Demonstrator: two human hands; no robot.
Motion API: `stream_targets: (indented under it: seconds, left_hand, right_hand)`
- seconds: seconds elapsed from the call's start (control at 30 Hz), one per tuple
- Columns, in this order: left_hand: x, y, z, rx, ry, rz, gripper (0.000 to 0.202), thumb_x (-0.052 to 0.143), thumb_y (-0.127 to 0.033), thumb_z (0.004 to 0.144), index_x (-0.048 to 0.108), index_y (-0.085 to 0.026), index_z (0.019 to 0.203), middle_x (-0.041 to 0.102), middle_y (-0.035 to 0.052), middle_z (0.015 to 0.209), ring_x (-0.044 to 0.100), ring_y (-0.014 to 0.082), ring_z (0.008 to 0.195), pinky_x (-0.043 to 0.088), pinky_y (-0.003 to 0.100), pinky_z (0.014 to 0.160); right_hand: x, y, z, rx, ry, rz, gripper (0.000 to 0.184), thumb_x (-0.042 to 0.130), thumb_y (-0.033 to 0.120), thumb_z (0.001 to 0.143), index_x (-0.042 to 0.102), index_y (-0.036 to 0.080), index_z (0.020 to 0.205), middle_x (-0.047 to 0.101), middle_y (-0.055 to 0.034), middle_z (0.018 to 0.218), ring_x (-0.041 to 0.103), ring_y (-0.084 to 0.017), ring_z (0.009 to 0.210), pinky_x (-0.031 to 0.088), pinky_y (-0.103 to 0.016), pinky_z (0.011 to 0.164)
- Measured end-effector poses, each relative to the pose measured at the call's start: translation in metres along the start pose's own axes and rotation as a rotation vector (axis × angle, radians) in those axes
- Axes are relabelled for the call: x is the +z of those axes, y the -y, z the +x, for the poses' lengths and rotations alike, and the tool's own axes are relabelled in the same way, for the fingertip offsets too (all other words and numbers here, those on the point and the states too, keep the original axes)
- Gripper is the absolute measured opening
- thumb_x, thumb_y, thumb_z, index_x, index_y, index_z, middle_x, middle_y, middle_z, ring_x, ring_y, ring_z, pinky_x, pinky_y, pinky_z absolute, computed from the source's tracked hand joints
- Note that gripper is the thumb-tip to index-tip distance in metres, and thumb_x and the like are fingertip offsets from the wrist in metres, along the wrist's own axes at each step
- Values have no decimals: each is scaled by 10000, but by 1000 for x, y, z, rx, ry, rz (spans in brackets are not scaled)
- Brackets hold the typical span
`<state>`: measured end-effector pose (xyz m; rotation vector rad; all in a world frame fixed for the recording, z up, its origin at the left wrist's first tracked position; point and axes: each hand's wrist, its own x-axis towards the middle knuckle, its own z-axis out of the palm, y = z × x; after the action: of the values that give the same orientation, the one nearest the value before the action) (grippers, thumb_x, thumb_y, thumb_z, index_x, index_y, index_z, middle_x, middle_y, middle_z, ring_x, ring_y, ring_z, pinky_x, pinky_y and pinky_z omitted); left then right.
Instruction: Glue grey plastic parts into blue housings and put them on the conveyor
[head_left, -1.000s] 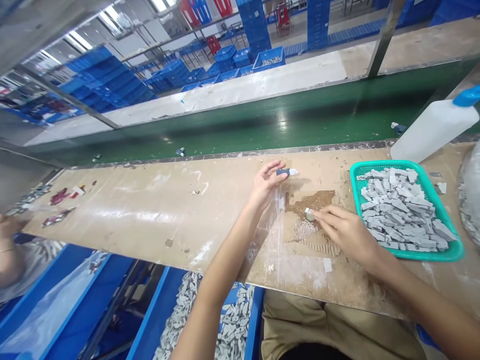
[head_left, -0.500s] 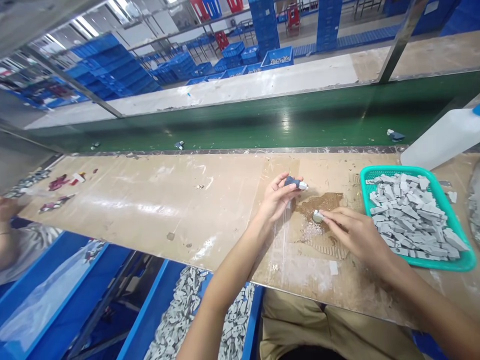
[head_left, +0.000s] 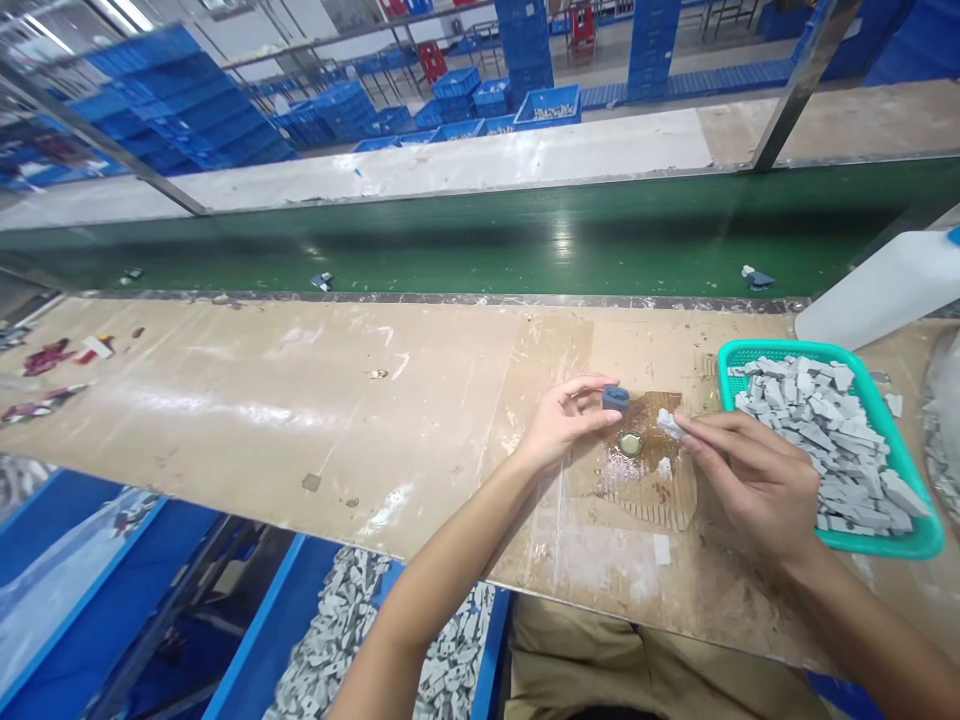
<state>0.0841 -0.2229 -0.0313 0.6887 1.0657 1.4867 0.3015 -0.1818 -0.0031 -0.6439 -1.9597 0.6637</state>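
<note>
**Left hand** point(head_left: 566, 420) pinches a small blue block point(head_left: 615, 398) between thumb and fingertips, over the edge of a brown-stained cardboard sheet point(head_left: 656, 500). **Right hand** point(head_left: 750, 480) pinches a small pale grey piece point(head_left: 669, 423) at its fingertips, also over the sheet. The two held pieces are near each other but not touching. Between and just below them, a round disc point(head_left: 631, 444) lies on the sheet. To the right, a teal plastic tray point(head_left: 780, 347) holds heaped grey blocks point(head_left: 814, 420), partly behind the right hand; a white plastic bottle point(head_left: 877, 290) lies beyond. A scuffed tan workbench point(head_left: 300, 400) bears these items, with a green conveyor belt point(head_left: 525, 245) along its far edge and stacked blue crates point(head_left: 525, 45) in the distance.
</note>
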Motion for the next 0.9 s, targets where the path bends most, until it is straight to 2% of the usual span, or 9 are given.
stream_targets:
  seconds: [0.2,0.3,0.4,0.5,0.73,0.9]
  left_hand:
    - [11,9,-9,-96,109,-11,443,933,-216,562,791,-194,981,758,85,1053,711,174,934,575,321,831]
    - [15,9,-13,-154,139,18,505,932,-244,569,780,-199,1049,785,77,992,739,179,912,581,361,907]
    - [17,7,-16,-148,148,73,537,929,-260,575,766,-193,1083,795,75,982,753,194,927,568,397,980]
    - [18,6,-18,-135,150,84,567,923,-252,587,735,-189,1118,795,70,983,756,193,927,571,391,976]
    - [19,5,-18,-132,167,68,506,920,-224,579,678,-161,1019,785,50,916,758,177,864,596,340,878]
    - [21,1,-19,-146,146,105,439,906,-228,594,664,-160,954,784,46,911,757,182,886,595,347,890]
  right_hand:
    - [0,1,1,1,8,13,531,684,16,855,702,380,1241,749,6,979,697,-130,829,580,-267,709]
    - [2,1,2,-4,38,37,495,674,17,861,719,349,1225,750,-9,963,700,-139,829,578,-273,703]
    - [2,1,3,-12,51,38,475,669,20,864,725,327,1222,747,-19,959,700,-142,827,575,-271,696]
    - [1,0,3,-21,55,19,483,671,16,861,724,330,1225,741,-14,952,695,-134,821,571,-257,692]
    - [0,0,3,-32,86,-6,485,666,8,860,728,327,1220,729,-12,946,682,-120,813,562,-242,694]
    - [0,1,4,-30,112,-14,494,663,8,864,720,330,1233,727,-11,941,675,-117,803,552,-236,677]
